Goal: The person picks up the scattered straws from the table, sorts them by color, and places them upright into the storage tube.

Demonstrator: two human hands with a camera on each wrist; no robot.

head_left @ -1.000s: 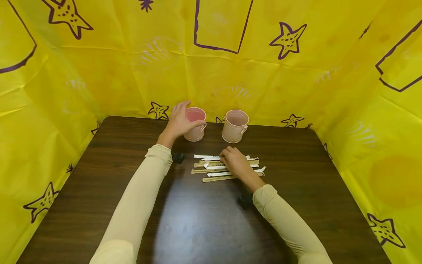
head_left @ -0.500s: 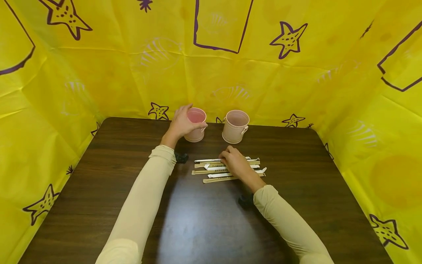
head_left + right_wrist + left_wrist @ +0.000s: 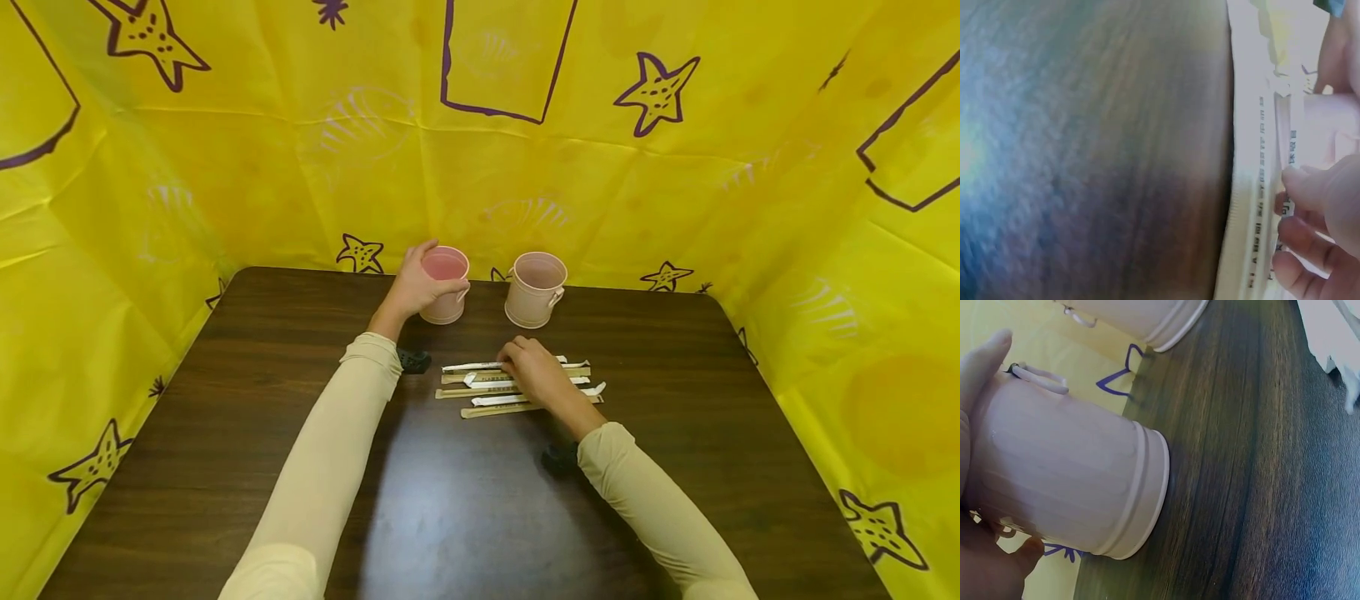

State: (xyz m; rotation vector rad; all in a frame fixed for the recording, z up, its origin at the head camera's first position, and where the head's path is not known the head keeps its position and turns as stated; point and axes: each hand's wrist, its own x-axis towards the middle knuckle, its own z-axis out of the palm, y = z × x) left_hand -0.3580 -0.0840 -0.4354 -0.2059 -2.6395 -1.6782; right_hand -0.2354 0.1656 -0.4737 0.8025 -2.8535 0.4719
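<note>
In the head view my left hand (image 3: 415,287) holds a small pink bucket (image 3: 444,310) at the back of the table, thumb across the near rim. The left wrist view shows the same bucket (image 3: 1066,462) tilted in the picture, with fingers around its upper part. My right hand (image 3: 536,368) is over a row of white and brown paper-wrapped straws. Its thumb and fingers pinch a thin white wrapped straw (image 3: 1295,134), printed with dark characters, at the row's far side. The hand covers the middle of several straws. A wider printed wrapper (image 3: 1250,187) lies beside the pinched one.
A second pale pink bucket (image 3: 534,292) with side handles stands right of the first, behind the straws. Yellow cloth (image 3: 480,192) with starfish drawings walls the back and sides of the dark wooden table (image 3: 285,333). Brown straws (image 3: 498,410) lie nearest the person.
The white straw at the far side of the row has shifted slightly toward the person and looks narrower, pinched by the right hand. The left hand stays on its bucket.
</note>
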